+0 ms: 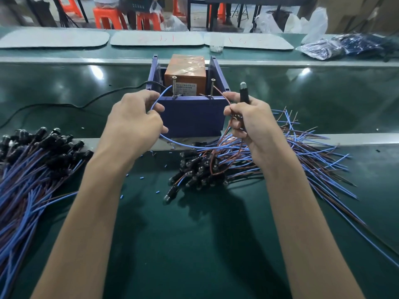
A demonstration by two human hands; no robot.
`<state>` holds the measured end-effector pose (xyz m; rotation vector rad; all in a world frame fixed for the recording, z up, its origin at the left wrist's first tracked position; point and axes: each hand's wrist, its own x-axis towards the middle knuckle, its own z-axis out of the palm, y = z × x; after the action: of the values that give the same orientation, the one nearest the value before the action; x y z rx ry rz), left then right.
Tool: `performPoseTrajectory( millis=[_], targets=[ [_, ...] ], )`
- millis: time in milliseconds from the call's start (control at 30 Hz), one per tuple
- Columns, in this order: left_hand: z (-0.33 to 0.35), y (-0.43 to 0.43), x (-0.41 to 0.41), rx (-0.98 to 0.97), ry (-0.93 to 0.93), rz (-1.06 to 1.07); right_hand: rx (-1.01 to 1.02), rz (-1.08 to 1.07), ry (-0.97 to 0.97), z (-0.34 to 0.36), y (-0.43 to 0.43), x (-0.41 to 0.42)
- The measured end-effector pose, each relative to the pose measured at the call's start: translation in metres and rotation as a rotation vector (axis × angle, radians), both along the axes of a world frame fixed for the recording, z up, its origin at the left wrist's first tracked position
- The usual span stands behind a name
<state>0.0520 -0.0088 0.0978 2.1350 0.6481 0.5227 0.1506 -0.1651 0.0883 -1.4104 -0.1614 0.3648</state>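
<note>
A blue test fixture [194, 114] stands on the green belt with an orange box [185, 69] inside and two upright metal posts [174, 87]. My left hand [136, 117] pinches a light-blue wire [183, 145] and bends its tip up against the left post. My right hand [248, 119] grips a black lamp holder [244, 93], bulb end up, and pinches its brown wire [218, 91], whose tip reaches the right post. Both wires loop down under my hands.
A heap of black lamp holders with blue and brown leads [32, 160] lies at the left, another heap [269, 160] lies at the right. A black cable [64, 104] runs left from the fixture. Small blue insulation bits dot the mat. Grey pads and plastic bags sit at the far side.
</note>
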Motion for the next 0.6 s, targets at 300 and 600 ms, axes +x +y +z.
performPoseTrajectory(
  millis=[300,600],
  targets=[
    [0.0014,-0.0015,-0.0001,-0.002,0.007,-0.022,-0.009,0.025,-0.012,-0.0004,-0.0003,0.0002],
    [0.0027,-0.0009,-0.0008,-0.021,0.005,-0.038,-0.044,0.045,-0.026,0.0004,-0.0007,-0.0017]
  ],
)
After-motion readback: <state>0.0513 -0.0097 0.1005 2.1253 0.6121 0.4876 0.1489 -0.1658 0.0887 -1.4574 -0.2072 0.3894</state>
